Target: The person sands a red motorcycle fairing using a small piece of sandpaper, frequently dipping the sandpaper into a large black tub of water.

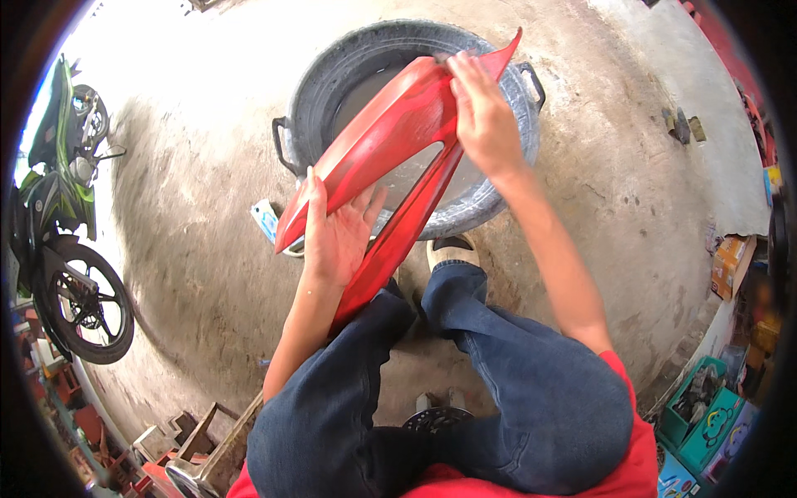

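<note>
A long, forked red motorcycle body panel [382,124] lies tilted over a round dark basin [506,178], its lower arm reaching down to my left knee. Its surface has a dull, wet-looking sheen. My left hand [339,236] holds the panel near its left tip, thumb up along the edge and palm turned up in the gap between the two arms. My right hand [486,112] presses on the upper right end with fingers close together. Something small and greyish shows at its fingertips; what it is I cannot make out. Murky water stands in the basin.
A black and green motorcycle [70,216] stands at the left. A blue and white packet [266,220] lies beside the basin. Wooden pieces [203,436] are at lower left. Green boxes [701,415] and a cardboard box [732,266] line the right side. Dark scraps [682,126] lie on the concrete floor.
</note>
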Demonstrator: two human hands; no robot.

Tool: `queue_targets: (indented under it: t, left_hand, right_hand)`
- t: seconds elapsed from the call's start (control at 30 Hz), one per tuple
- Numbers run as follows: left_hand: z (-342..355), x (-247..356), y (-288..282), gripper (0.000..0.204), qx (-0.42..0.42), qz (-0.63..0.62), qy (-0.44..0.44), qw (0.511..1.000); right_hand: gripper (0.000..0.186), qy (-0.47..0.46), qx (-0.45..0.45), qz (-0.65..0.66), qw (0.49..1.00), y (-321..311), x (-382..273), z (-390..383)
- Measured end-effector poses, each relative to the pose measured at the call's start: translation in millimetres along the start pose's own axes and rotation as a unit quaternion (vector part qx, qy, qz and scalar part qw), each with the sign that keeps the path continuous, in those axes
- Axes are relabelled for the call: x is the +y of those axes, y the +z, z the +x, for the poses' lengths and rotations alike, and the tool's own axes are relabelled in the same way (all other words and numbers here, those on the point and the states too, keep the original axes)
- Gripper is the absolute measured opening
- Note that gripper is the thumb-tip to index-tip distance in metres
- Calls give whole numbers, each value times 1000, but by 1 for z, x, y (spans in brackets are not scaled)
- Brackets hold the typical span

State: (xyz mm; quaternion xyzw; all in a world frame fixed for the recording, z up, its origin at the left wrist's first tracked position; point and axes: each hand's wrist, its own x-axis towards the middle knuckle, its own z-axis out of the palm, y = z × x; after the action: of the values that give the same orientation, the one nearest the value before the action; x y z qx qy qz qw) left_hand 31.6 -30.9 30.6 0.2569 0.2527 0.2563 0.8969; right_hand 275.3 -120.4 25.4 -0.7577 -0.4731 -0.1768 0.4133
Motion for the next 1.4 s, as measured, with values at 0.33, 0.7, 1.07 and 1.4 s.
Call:
queue_targets:
  t: [0.33, 0.7, 1.07, 1.4]
  left_hand:
    - [2, -1, -10, 53, -24, -60, 7, 998]
    - [4, -4, -6, 52, 4, -25, 36, 999]
    - [4, 3, -12, 50, -41, -1, 44, 998]
    - [9, -4, -12, 48, 11, -35, 19, 999]
  right_hand:
    - [38, -63, -56, 50, 995, 0, -14, -4]
    - [37, -82, -33, 7, 996, 2, 7, -8]
    - [41, -81, -60, 27, 995, 0, -3, -3]
    - [40, -175, -57, -21, 983, 3, 3, -25]
